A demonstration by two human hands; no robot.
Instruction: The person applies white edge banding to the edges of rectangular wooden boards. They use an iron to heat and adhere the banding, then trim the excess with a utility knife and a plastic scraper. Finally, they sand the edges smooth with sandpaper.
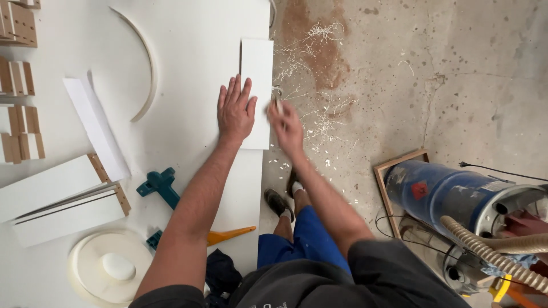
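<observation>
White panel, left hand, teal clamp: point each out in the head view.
white panel (pixel 258 60), head view, upper face above the hand
left hand (pixel 235 111), head view, back of the hand, flat on the panel
teal clamp (pixel 161 185), head view, its head

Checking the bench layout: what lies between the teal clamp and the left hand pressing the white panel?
In the head view, only bare white tabletop separates the teal clamp from the left hand; the left forearm passes beside it.

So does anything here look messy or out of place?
Yes: thin white curled shavings are strewn over the stained concrete floor beside the white worktable, next to the small white rectangular panel under the left hand. The right hand is motion-blurred at the panel's edge.
</observation>
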